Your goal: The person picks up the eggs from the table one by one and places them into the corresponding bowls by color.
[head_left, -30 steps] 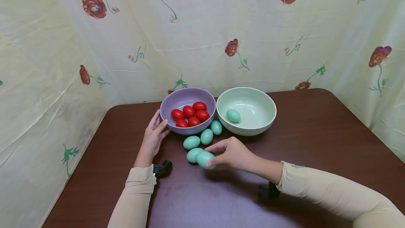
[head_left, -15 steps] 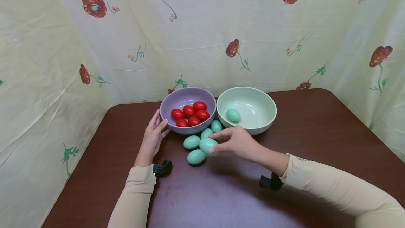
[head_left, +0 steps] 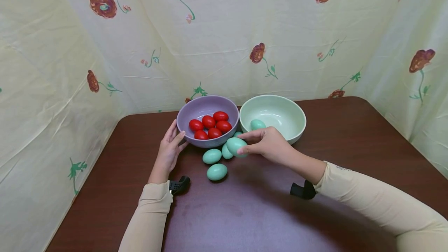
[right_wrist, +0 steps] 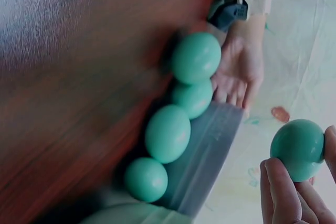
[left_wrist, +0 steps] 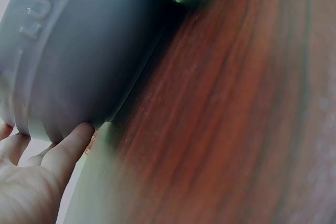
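My right hand (head_left: 273,145) pinches a mint-green egg (head_left: 236,147) between thumb and fingers, raised before the bowls; the right wrist view shows this egg (right_wrist: 297,150) at the fingertips. Several more green eggs (right_wrist: 168,134) lie on the table in a bent row, the nearest egg (head_left: 217,172) lying apart. Straight fingers of my left hand (head_left: 169,151) touch the purple bowl (head_left: 206,143) at its left side, thumb at the rim; the left wrist view shows fingertips against its wall (left_wrist: 89,72). Several red eggs (head_left: 209,121) lie inside it.
A pale green bowl (head_left: 285,106) stands right beside the purple one, one green egg (head_left: 257,124) inside, partly hidden by my right hand. Behind the dark wooden table (head_left: 336,127) hangs a floral cloth (head_left: 217,30). Black wrist devices (head_left: 180,185) sit at both cuffs.
My right hand has lifted the green egg from beside the nearest one and carried it away from me, towards the bowls. My left hand stays at the purple bowl.
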